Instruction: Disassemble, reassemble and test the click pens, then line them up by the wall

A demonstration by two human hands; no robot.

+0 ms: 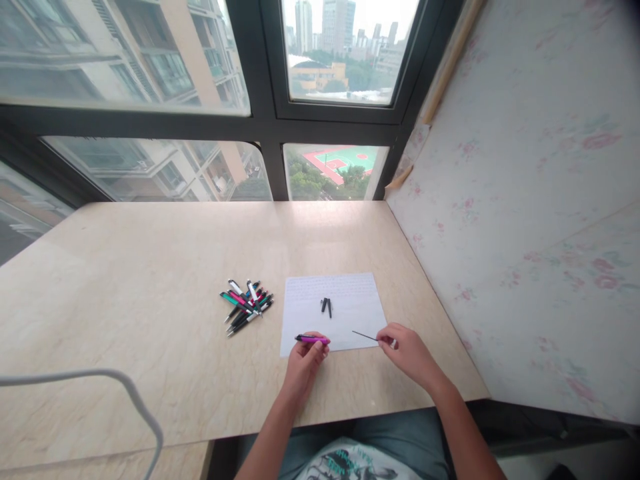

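Tall windows fill the top of the frame, looking out on apartment blocks and a red and green sports court far below. A wall with faded floral paper closes off the right side. Beneath the glass a pale, stone-patterned surface [150,267] spreads across the middle of the frame.

A white sheet of paper [350,293] lies just below the centre, with two small black parts [326,305] side by side on it. Just left of the sheet a pile of pens [247,305] fans out in black, teal, pink and white.

Your left hand [304,363] comes up from the bottom edge, forearm angled up and to the right, and sits at the near edge of the sheet. Its fingers are curled together and pinch a purple pen [313,339]. The pen lies level, left to right, over the sheet's lower left corner.

Your right hand [407,352] enters from the lower right, forearm slanting up and to the left, back of the hand upward, just off the sheet's lower right corner. Thumb and forefinger are pressed on the end of a thin black refill [365,335]. The refill points left over the paper toward the pen, its tip apart from it.

At the lower left of the frame a curved white wire [125,385] arcs over the surface.
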